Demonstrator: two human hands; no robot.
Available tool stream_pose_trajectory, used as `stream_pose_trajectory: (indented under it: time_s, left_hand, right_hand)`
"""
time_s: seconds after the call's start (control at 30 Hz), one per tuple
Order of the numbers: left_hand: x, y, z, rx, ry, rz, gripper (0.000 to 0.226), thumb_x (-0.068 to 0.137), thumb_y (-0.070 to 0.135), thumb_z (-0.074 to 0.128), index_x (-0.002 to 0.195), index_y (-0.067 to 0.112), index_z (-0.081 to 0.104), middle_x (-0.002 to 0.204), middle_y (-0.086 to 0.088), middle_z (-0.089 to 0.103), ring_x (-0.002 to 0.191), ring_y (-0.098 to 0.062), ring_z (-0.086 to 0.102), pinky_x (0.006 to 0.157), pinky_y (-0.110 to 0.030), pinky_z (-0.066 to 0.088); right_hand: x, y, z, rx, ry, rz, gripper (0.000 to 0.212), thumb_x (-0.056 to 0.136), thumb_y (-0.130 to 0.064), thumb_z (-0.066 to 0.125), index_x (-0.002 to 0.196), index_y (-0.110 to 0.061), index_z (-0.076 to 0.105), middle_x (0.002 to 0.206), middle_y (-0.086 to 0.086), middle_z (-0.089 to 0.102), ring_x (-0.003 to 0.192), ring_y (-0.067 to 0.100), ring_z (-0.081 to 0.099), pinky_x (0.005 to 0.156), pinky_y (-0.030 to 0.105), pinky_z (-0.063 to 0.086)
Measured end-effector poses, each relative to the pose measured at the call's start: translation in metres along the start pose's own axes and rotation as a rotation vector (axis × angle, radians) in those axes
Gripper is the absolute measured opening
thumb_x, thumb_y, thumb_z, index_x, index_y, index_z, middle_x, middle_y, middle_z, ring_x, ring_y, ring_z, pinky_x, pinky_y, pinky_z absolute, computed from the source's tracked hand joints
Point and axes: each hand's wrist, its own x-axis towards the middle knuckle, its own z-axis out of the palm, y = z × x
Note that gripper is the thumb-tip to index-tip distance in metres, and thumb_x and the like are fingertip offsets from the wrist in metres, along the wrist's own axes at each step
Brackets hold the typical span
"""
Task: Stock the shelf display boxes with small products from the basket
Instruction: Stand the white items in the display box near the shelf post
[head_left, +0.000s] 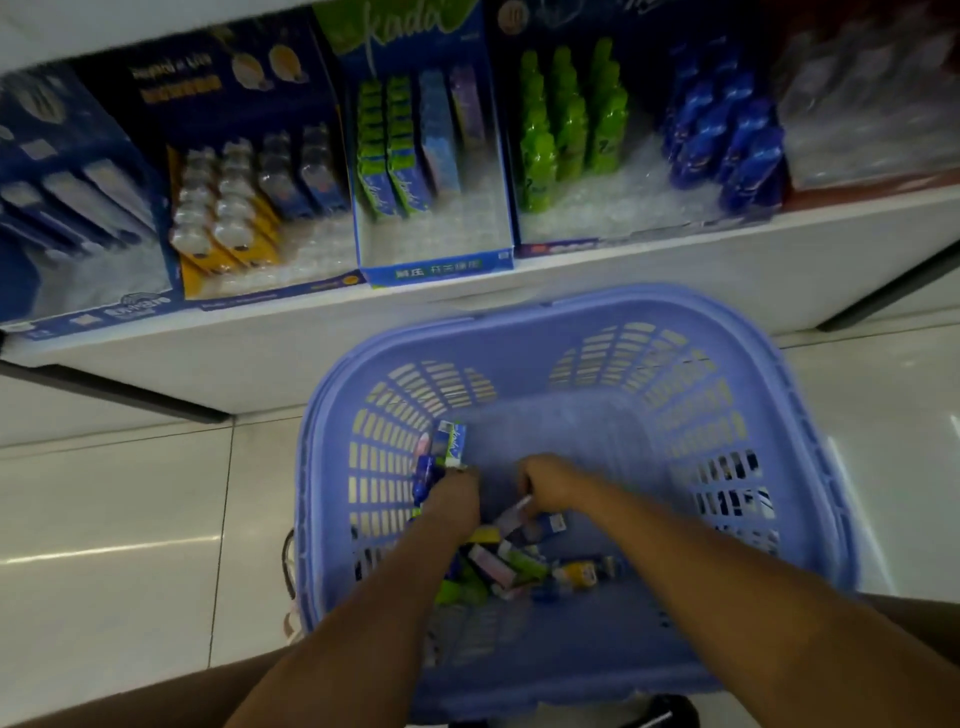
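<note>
Small products lie in a loose pile on the bottom of the lavender plastic basket, just behind and below both hands, on the side nearest the person. The left hand is down inside the basket with its fingers curled round a bundle of small packs, among them a green-and-blue box that stands up above the knuckles, with pink and blue ones beside it. The right hand, just beside the left and apart from it, curls its fingers over a pale packet at the top of the pile; motion blur hides how firm that grip is. The basket sits on the tiled floor. Beyond the hands runs a white shelf. Straight ahead of the left hand stands a blue display box with rows of green packs at its back and bare space at its front. Ahead of the right hand are green bottles, with blue bottles further right.
</note>
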Motion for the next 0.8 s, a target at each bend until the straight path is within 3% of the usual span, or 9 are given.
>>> stream_pose_trajectory:
  time_s: [0.1,0.2,0.27,0.33,0.43,0.5,0.57,0.63,0.8]
  left_hand:
    - [0.002,0.001,0.005,0.056,0.021,0.034,0.028,0.094,0.016,0.053,0.117,0.001,0.059,0.119,-0.015,0.062,0.109,-0.029,0.059,0.075,-0.016,0.048]
    - [0.000,0.003,0.007,0.054,-0.056,0.047,0.024,0.091,0.021,0.060,0.098,-0.001,0.063,0.106,-0.021,0.065,0.100,-0.033,0.061,0.087,-0.040,0.048]
    - [-0.003,0.007,0.004,-0.012,-0.044,0.080,0.022,0.089,0.020,0.062,0.075,0.003,0.058,0.085,-0.021,0.062,0.082,-0.030,0.059,0.083,-0.043,0.049]
    - [-0.003,0.015,-0.005,-0.189,-0.020,0.103,0.038,0.089,0.017,0.061,0.057,0.015,0.040,0.064,-0.014,0.049,0.064,-0.021,0.046,0.068,-0.039,0.044]
    - [-0.013,0.036,-0.037,-0.726,-0.054,0.051,0.027,0.094,0.010,0.053,0.067,0.008,0.049,0.063,-0.008,0.047,0.060,-0.021,0.048,0.064,-0.039,0.046]
    - [-0.021,0.045,-0.058,-1.097,-0.100,0.037,0.020,0.093,0.008,0.049,0.074,0.003,0.053,0.059,-0.008,0.051,0.053,-0.020,0.052,0.062,-0.038,0.053]
    - [-0.032,0.050,-0.079,-1.315,-0.081,0.094,0.021,0.093,0.013,0.051,0.074,0.005,0.052,0.052,-0.004,0.049,0.043,-0.013,0.049,0.049,-0.028,0.052]
    - [-0.046,0.051,-0.095,-1.428,-0.026,0.173,0.020,0.093,0.020,0.057,0.078,0.008,0.055,0.052,-0.001,0.050,0.042,-0.009,0.049,0.045,-0.023,0.049]
    - [-0.081,0.038,-0.134,-1.473,0.147,0.352,0.017,0.090,0.023,0.063,0.087,0.007,0.066,0.063,-0.001,0.062,0.054,-0.011,0.058,0.052,-0.020,0.049]
  right_hand:
    - [-0.003,0.025,-0.015,-0.032,-0.076,0.049,0.030,0.078,-0.024,0.074,0.102,-0.009,0.065,0.100,0.015,0.061,0.088,0.022,0.055,0.077,0.030,0.043]
    - [-0.012,0.034,-0.037,-0.053,-0.100,0.115,0.019,0.083,-0.019,0.066,0.098,-0.007,0.065,0.084,0.009,0.052,0.081,0.022,0.049,0.073,0.027,0.040]
    - [-0.019,0.039,-0.051,0.041,-0.059,0.156,0.005,0.085,-0.012,0.061,0.082,-0.008,0.063,0.067,0.006,0.054,0.070,0.021,0.049,0.066,0.025,0.040]
    - [-0.032,0.041,-0.067,0.178,-0.095,0.139,0.015,0.088,-0.007,0.055,0.079,0.000,0.066,0.057,0.006,0.055,0.057,0.018,0.048,0.057,0.026,0.040]
    - [-0.052,0.039,-0.087,0.628,-0.103,0.077,0.018,0.092,-0.001,0.049,0.102,0.000,0.064,0.075,0.010,0.063,0.059,0.015,0.050,0.052,0.021,0.042]
    - [-0.067,0.030,-0.097,0.984,-0.047,0.015,0.015,0.094,-0.003,0.050,0.101,-0.011,0.060,0.080,0.009,0.066,0.060,0.013,0.049,0.050,0.018,0.043]
    - [-0.076,0.017,-0.104,1.166,0.059,-0.081,0.014,0.096,-0.013,0.050,0.105,-0.010,0.060,0.079,0.008,0.066,0.056,0.009,0.048,0.047,0.016,0.040]
    - [-0.085,-0.003,-0.110,1.262,0.158,-0.190,0.025,0.097,-0.018,0.048,0.115,-0.005,0.061,0.081,0.007,0.067,0.057,0.007,0.051,0.049,0.015,0.040]
    - [-0.110,-0.054,-0.121,1.354,0.122,-0.445,0.026,0.093,-0.008,0.051,0.115,-0.009,0.064,0.109,0.011,0.070,0.097,0.023,0.063,0.083,0.027,0.055]
